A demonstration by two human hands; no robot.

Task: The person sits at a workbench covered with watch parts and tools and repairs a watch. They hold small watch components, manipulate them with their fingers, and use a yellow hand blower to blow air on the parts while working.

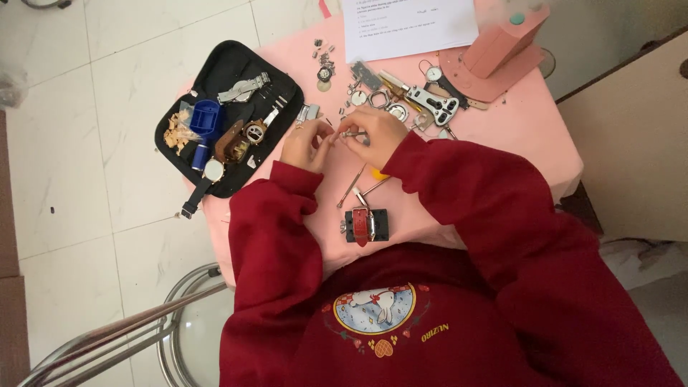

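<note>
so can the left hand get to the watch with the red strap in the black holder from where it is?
Probably yes. The left hand is up by the right hand, both on a small metal part. The red-strap watch sits nearer the body, with only thin metal tools lying on the table between.

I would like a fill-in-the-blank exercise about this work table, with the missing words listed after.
1. The table has a ____ cover.
2. The left hand and the right hand meet over a small ____ part.
3. The watch with the red strap sits on a ____ block.
4. The black tool case lies to the person's ____.

Missing words: pink; metal; black; left
</note>
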